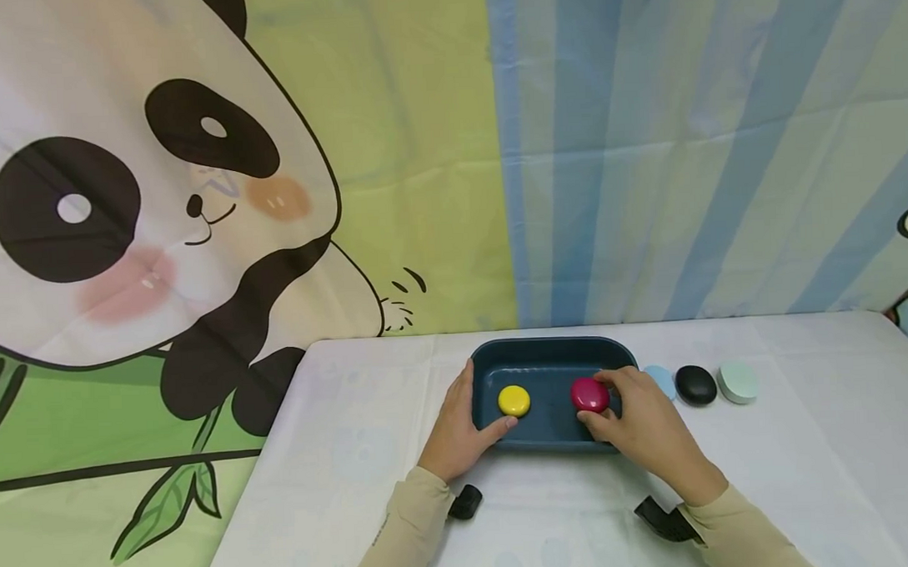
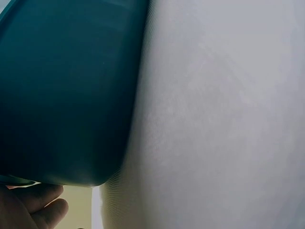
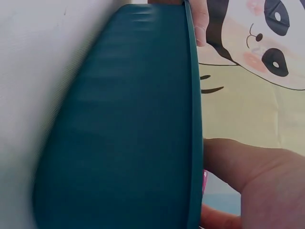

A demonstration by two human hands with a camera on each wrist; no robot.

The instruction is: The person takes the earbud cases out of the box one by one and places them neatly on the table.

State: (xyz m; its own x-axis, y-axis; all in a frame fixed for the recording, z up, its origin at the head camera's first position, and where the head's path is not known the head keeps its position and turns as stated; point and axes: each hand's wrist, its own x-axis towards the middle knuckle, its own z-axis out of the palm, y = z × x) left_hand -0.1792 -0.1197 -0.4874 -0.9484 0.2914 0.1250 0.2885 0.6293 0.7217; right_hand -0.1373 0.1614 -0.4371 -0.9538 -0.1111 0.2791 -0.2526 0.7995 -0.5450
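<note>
A dark blue rectangular tray (image 1: 553,443) stands on the white table, its long wall facing both wrist cameras. My left hand (image 1: 459,425) holds the tray's left front corner, fingers along the outer left side and thumb over the front rim. Inside, at the left, lies a round yellow piece (image 1: 514,401), close to that thumb. My right hand (image 1: 650,423) pinches a round magenta piece (image 1: 589,394) between thumb and fingers, over the right half of the tray. In the right wrist view only a sliver of the magenta piece (image 3: 205,181) shows past the rim.
Right of the tray, a light blue piece (image 1: 660,381), a black round piece (image 1: 695,385) and a pale mint piece (image 1: 739,382) sit in a row on the white cloth (image 1: 820,454). A panda-printed curtain (image 1: 412,151) hangs behind the table's back edge.
</note>
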